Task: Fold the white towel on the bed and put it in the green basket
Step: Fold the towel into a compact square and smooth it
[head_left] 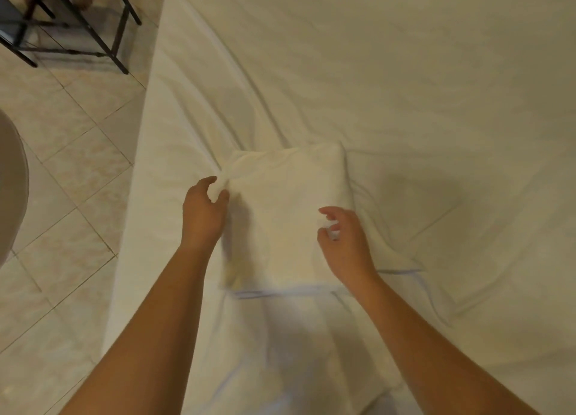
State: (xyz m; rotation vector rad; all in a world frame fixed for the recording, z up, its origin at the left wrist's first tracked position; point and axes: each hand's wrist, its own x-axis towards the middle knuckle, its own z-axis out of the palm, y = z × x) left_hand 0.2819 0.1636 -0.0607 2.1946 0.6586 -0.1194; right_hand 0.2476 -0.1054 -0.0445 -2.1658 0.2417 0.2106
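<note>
The white towel (286,218) lies folded into a thick rectangle on the bed (420,87), near its left edge. My left hand (202,212) pinches the towel's left edge near the far corner between thumb and fingers. My right hand (346,243) rests at the towel's right side, thumb and fingers closed on a small bit of its cloth. A looser layer of white cloth spreads out from under the towel toward me. No green basket is in view.
The bed's left edge drops to a pale tiled floor (62,180). A black metal-legged frame (78,34) stands on the floor at the top left. A rounded beige object (12,180) sits at the left border. The sheet is wrinkled around the towel.
</note>
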